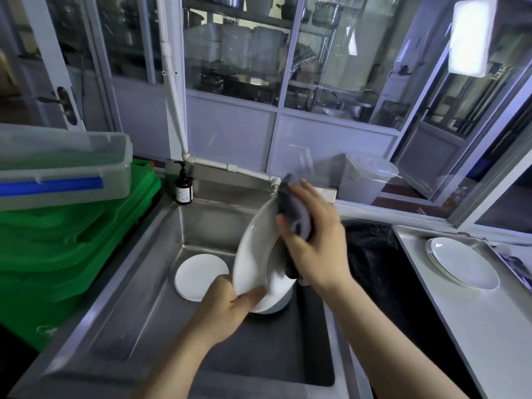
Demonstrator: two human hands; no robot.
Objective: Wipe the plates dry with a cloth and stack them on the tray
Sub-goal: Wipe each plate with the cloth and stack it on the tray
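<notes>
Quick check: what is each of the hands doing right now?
Left hand: grips the tilted white ceramic plate by its lower edge.
Right hand: holds the dark grey cloth against it.

Head-worn view, steeply down over sink point(121, 286)

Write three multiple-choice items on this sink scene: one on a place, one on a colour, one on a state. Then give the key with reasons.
1. Where is the stack of dried plates?
A. on the metal tray at the right
B. on the green bins
C. in the sink basin

2. What colour is the cloth?
A. green
B. grey
C. white

3. How is the plate being wiped held?
A. lying flat on the sink floor
B. standing tilted on edge, the left hand gripping its lower rim
C. resting on the tray

Key: 1 A, the stack sits on the steel tray right of the sink. 2 B, the cloth bunched in the right hand is dark grey. 3 B, the plate is up on edge above the basin with left fingers on its lower rim.
</notes>
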